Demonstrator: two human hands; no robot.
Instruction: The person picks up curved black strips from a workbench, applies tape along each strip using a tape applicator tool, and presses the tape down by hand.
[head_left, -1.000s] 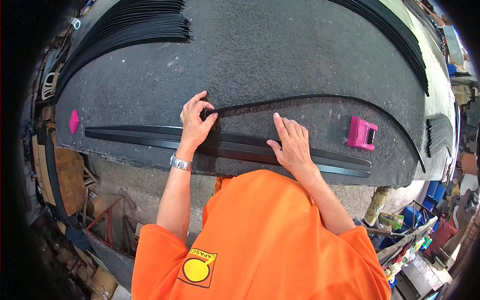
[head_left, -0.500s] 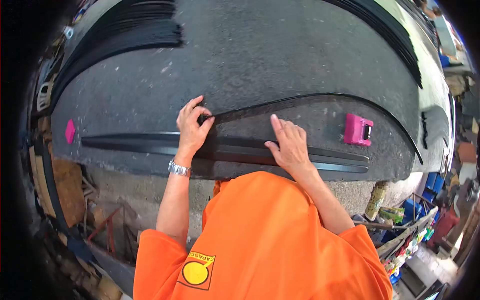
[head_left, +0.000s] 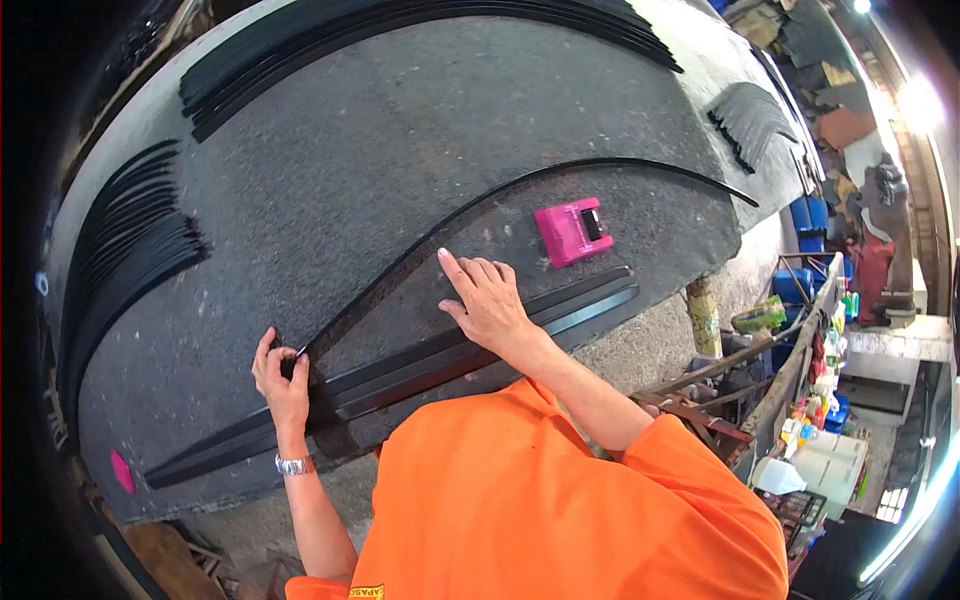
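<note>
The left hand (head_left: 283, 385) pinches the near-left end of a black strip (head_left: 545, 171) arching across the tabletop (head_left: 330, 190) toward far right, the right hand (head_left: 490, 305) spread loose nearby, "CAPASC" on the shirt (head_left: 560, 490).

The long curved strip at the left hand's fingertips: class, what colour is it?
The strip is black, seen in the head view.

Left hand (head_left: 284, 385) pinches while right hand (head_left: 490, 307) (index finger (head_left: 456, 273) extended) faces palm down.
</note>
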